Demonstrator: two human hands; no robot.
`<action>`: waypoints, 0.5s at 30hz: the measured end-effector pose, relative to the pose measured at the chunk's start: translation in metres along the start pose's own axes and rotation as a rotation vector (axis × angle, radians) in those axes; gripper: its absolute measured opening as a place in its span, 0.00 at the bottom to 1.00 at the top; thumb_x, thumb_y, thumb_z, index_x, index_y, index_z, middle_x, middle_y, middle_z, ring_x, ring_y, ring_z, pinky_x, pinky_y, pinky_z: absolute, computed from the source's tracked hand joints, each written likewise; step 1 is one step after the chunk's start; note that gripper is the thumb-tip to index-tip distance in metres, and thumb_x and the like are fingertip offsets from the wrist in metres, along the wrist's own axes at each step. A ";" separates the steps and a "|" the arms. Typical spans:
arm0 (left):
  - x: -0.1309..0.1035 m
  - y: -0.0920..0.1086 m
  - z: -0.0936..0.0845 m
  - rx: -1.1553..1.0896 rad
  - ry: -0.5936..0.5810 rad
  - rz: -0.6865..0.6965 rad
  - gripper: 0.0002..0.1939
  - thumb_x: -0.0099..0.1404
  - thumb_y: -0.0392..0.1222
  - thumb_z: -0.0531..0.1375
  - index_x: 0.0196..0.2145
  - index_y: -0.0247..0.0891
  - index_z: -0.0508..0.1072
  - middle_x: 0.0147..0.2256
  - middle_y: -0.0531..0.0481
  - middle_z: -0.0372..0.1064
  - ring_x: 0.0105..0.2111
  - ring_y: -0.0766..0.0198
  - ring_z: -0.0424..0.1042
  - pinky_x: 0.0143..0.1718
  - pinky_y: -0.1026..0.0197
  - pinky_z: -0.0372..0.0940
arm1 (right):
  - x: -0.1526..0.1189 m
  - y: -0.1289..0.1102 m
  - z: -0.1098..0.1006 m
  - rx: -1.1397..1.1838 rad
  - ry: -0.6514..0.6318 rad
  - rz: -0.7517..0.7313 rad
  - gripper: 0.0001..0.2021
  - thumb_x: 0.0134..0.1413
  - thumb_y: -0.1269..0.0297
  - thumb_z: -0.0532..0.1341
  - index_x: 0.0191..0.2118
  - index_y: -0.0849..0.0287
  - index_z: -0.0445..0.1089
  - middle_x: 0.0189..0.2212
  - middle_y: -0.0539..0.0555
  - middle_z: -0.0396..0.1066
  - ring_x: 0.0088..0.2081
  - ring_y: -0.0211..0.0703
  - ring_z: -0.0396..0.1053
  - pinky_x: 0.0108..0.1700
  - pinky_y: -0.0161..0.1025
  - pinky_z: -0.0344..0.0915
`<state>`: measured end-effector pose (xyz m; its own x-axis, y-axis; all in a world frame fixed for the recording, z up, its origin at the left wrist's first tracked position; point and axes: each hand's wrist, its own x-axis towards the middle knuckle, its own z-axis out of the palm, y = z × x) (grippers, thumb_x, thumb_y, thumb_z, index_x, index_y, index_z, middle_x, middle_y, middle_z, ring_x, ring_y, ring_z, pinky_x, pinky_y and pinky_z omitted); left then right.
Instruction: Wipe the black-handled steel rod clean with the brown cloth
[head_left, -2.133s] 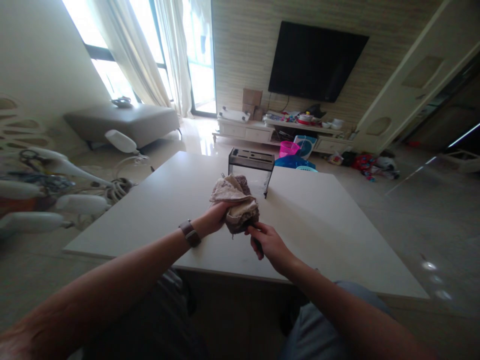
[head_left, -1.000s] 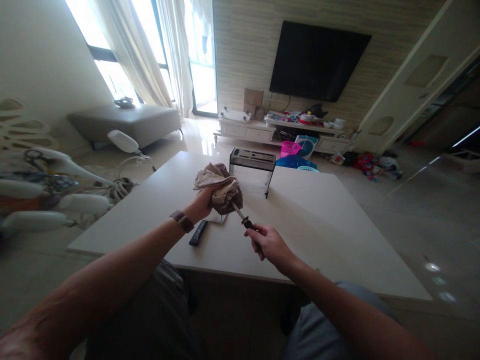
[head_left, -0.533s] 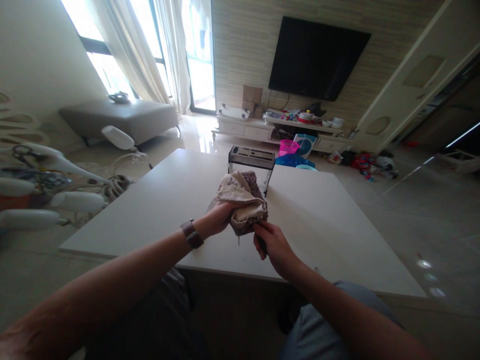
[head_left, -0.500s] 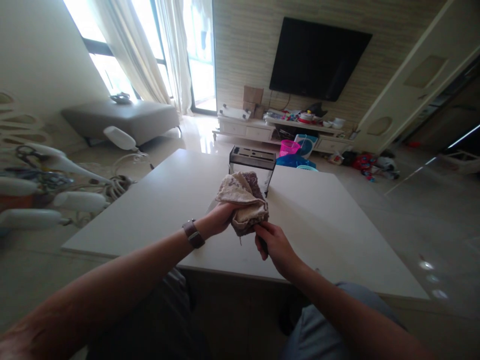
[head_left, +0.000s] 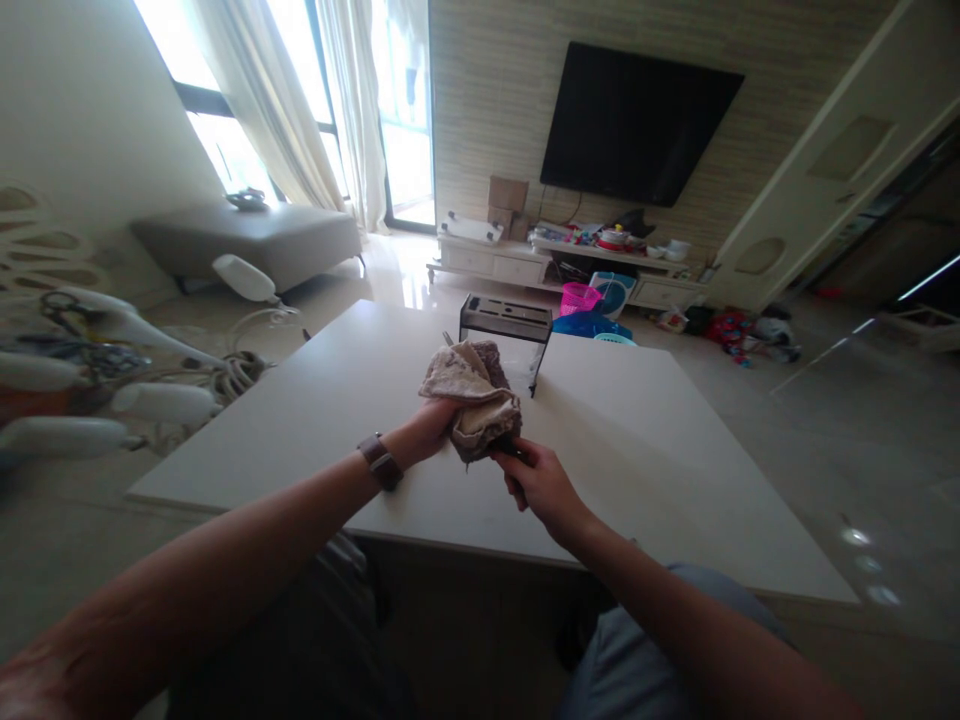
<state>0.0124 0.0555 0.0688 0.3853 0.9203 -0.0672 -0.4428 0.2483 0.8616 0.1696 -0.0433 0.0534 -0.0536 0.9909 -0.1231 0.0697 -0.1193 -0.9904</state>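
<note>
My left hand (head_left: 435, 424) is closed around a folded brown-and-beige cloth (head_left: 471, 385), held above the white table. The cloth is wrapped about a knife, hiding most of its blade; a small shiny tip shows past the cloth's far edge. My right hand (head_left: 546, 487) grips the knife's dark handle (head_left: 510, 447) at the near right side of the cloth. Just beyond the cloth stands a knife block (head_left: 506, 318) with a slotted dark top and clear sides. The cloth covers part of its lower left.
The white table (head_left: 645, 460) spreads out around both hands. At its left stands a lamp with white shades (head_left: 161, 403). Beyond the far edge are a pink basket (head_left: 580, 298), a blue tub (head_left: 585, 325) and a low cabinet (head_left: 517, 265) loaded with items.
Both hands, the cloth and the knife have shifted slightly left. The dark handle shows more, and a shiny tip has come into view beyond the cloth. The knife block stays put.
</note>
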 end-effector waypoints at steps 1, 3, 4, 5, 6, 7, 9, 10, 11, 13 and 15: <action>0.000 0.001 -0.002 0.004 0.008 0.004 0.22 0.53 0.36 0.74 0.46 0.33 0.78 0.47 0.40 0.79 0.43 0.53 0.78 0.49 0.54 0.72 | 0.000 0.001 -0.001 -0.012 0.000 -0.003 0.14 0.51 0.53 0.64 0.33 0.59 0.70 0.14 0.41 0.60 0.13 0.30 0.51 0.13 0.32 0.50; 0.002 0.004 -0.004 0.017 0.035 0.000 0.21 0.53 0.36 0.74 0.45 0.33 0.78 0.46 0.40 0.79 0.43 0.53 0.78 0.49 0.54 0.72 | -0.002 0.001 -0.002 -0.037 0.001 -0.003 0.13 0.52 0.53 0.63 0.34 0.60 0.71 0.14 0.41 0.60 0.13 0.31 0.52 0.14 0.32 0.50; 0.004 0.007 -0.005 0.020 0.048 0.005 0.20 0.53 0.37 0.75 0.44 0.33 0.79 0.45 0.41 0.80 0.42 0.54 0.79 0.49 0.54 0.72 | -0.002 0.001 -0.003 -0.050 0.004 -0.003 0.13 0.52 0.53 0.63 0.34 0.59 0.71 0.15 0.41 0.60 0.13 0.31 0.52 0.14 0.32 0.50; 0.006 0.011 -0.007 0.020 0.058 0.021 0.20 0.52 0.36 0.75 0.43 0.33 0.79 0.44 0.41 0.80 0.41 0.55 0.79 0.48 0.54 0.73 | -0.003 0.001 -0.003 -0.060 0.007 -0.004 0.13 0.53 0.53 0.63 0.34 0.59 0.71 0.15 0.41 0.60 0.14 0.31 0.53 0.15 0.32 0.50; 0.008 0.015 -0.008 0.016 0.062 0.045 0.20 0.52 0.36 0.75 0.43 0.33 0.79 0.44 0.42 0.80 0.41 0.56 0.79 0.48 0.55 0.73 | -0.004 0.000 -0.003 -0.070 0.011 -0.007 0.13 0.53 0.53 0.63 0.34 0.59 0.72 0.15 0.42 0.60 0.14 0.31 0.53 0.15 0.32 0.51; 0.011 0.020 -0.010 0.010 0.060 0.070 0.19 0.52 0.35 0.74 0.42 0.32 0.79 0.44 0.42 0.80 0.40 0.56 0.79 0.48 0.55 0.73 | -0.004 -0.001 -0.004 -0.079 0.016 -0.009 0.13 0.53 0.53 0.63 0.34 0.59 0.72 0.15 0.42 0.61 0.14 0.32 0.53 0.15 0.32 0.51; 0.017 0.029 -0.016 -0.013 0.068 0.113 0.18 0.53 0.35 0.74 0.41 0.32 0.78 0.44 0.42 0.80 0.40 0.58 0.79 0.47 0.57 0.73 | -0.004 -0.002 -0.004 -0.095 0.024 -0.012 0.13 0.54 0.53 0.63 0.34 0.59 0.72 0.16 0.42 0.61 0.15 0.32 0.54 0.16 0.32 0.51; 0.020 0.032 -0.020 -0.025 0.085 0.129 0.17 0.53 0.34 0.73 0.41 0.32 0.78 0.44 0.42 0.80 0.39 0.58 0.79 0.46 0.57 0.73 | -0.005 -0.003 -0.004 -0.104 0.024 -0.012 0.13 0.54 0.53 0.63 0.34 0.59 0.73 0.16 0.43 0.61 0.15 0.32 0.53 0.16 0.33 0.51; 0.023 0.035 -0.023 -0.036 0.108 0.143 0.16 0.54 0.34 0.72 0.41 0.32 0.78 0.43 0.43 0.80 0.39 0.59 0.79 0.46 0.58 0.74 | -0.005 -0.003 -0.005 -0.111 0.024 -0.013 0.13 0.54 0.53 0.64 0.34 0.60 0.73 0.16 0.43 0.61 0.15 0.32 0.53 0.17 0.33 0.50; 0.025 0.037 -0.030 -0.060 0.157 0.174 0.15 0.55 0.33 0.71 0.41 0.33 0.77 0.42 0.44 0.80 0.38 0.60 0.79 0.44 0.59 0.74 | -0.006 -0.003 -0.005 -0.122 0.024 -0.018 0.13 0.53 0.53 0.64 0.34 0.60 0.74 0.16 0.43 0.61 0.16 0.32 0.52 0.18 0.33 0.50; 0.025 0.037 -0.034 -0.077 0.173 0.181 0.15 0.56 0.33 0.70 0.42 0.33 0.77 0.41 0.44 0.80 0.38 0.60 0.79 0.43 0.60 0.74 | -0.007 -0.003 -0.004 -0.128 0.020 -0.018 0.13 0.52 0.54 0.65 0.34 0.60 0.75 0.16 0.44 0.61 0.16 0.32 0.52 0.19 0.34 0.50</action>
<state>-0.0220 0.0985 0.0818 0.1525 0.9883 -0.0059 -0.5549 0.0906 0.8270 0.1739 -0.0500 0.0574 -0.0365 0.9940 -0.1033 0.1959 -0.0942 -0.9761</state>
